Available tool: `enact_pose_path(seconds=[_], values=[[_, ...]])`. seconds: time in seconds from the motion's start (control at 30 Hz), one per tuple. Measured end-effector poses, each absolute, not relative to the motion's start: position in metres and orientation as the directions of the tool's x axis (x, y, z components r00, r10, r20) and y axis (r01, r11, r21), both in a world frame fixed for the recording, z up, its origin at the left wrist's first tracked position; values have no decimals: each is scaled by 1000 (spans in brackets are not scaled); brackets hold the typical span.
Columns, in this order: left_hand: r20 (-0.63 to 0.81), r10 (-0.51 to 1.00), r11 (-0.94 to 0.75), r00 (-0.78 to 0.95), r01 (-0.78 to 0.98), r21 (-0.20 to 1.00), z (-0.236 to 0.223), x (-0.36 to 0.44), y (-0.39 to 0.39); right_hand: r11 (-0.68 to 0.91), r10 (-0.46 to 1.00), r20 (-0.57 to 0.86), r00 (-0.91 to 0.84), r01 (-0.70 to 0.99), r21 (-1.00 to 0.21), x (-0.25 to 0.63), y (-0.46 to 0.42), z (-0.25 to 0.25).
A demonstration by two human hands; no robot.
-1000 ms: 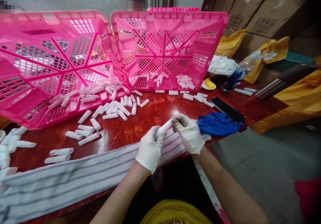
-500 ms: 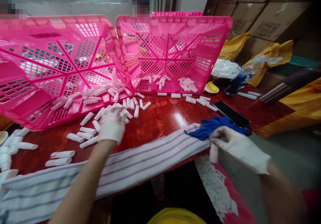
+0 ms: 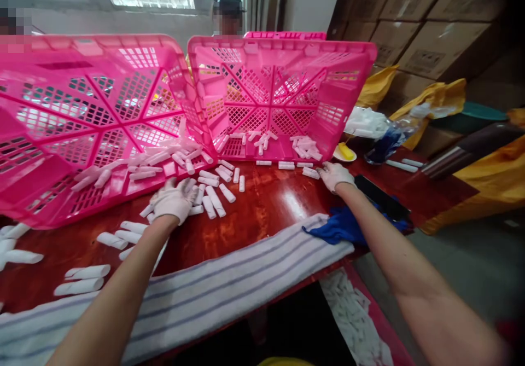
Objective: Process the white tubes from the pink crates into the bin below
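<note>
My left hand (image 3: pixel 174 199), in a white glove, lies over a group of small white tubes (image 3: pixel 215 201) near the left crate, its fingers spread and touching some of them. My right hand (image 3: pixel 334 177), also gloved, reaches to the table's right side, fingers stretched out. Its fingertips are beside a white tube pair (image 3: pixel 310 173) in front of the right crate; what lies under the hand is hidden. More tubes (image 3: pixel 82 279) lie at left. A pink crate (image 3: pixel 118 125) and a second pink crate (image 3: pixel 268 105) stand tipped on their sides, with tubes in them.
A striped towel (image 3: pixel 246 278) runs along the table's front edge. On the right are a blue cloth (image 3: pixel 338 226), a black phone (image 3: pixel 381 196), a dish with a yellow piece (image 3: pixel 345 151) and a bottle (image 3: pixel 388 141). Many white pieces fill a pink bag (image 3: pixel 356 311) below. Cartons (image 3: pixel 430 43) stand behind; a person sits opposite.
My right hand has moved from above the pink bag, where it held a white tube, forward to the tubes by the right crate. Tubes near my left hand are rearranged further right.
</note>
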State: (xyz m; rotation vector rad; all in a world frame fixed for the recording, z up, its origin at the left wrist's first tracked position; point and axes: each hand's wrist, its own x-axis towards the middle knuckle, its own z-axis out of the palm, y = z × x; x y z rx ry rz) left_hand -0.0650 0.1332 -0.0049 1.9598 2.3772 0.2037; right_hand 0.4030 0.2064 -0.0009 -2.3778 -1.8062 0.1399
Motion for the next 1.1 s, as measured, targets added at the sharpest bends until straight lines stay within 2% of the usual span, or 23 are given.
enact_pose_path(seconds=[0.1, 0.2, 0.37, 0.47, 0.57, 0.7, 0.8, 0.93, 1.03, 1.1], values=[[68, 993, 87, -96, 989, 116, -9, -40, 109, -168, 984, 36, 176, 972, -162, 385, 198, -13], [94, 996, -19, 6, 989, 144, -10, -13, 84, -8, 997, 71, 22, 982, -187, 361, 179, -20], [68, 992, -117, 104, 966, 229, -10, 11, 52, 317, 949, 145, -282, 858, -405, 315, 141, -24], [66, 992, -116, 105, 973, 197, -6, 13, 41, 446, 890, 151, -430, 754, -483, 297, 119, -20], [111, 987, -131, 115, 979, 153, 6, 13, 32, 472, 876, 176, -449, 721, -508, 296, 101, -7], [88, 969, -245, 232, 953, 179, 23, 15, 24, 358, 927, 262, -267, 838, -411, 309, 85, 14], [66, 963, -271, 263, 943, 193, 25, 24, 24, 355, 934, 152, -323, 885, -302, 306, 76, 21], [119, 947, -322, 300, 899, 298, 27, 52, 29, 390, 911, -52, -409, 896, -213, 289, 71, 22], [9, 958, -276, 286, 915, 294, 31, 76, 35, 410, 890, -92, -446, 874, -262, 287, 73, 16], [-84, 969, -205, 231, 948, 242, 32, 84, 41, 432, 886, -8, -464, 831, -350, 291, 74, 8]])
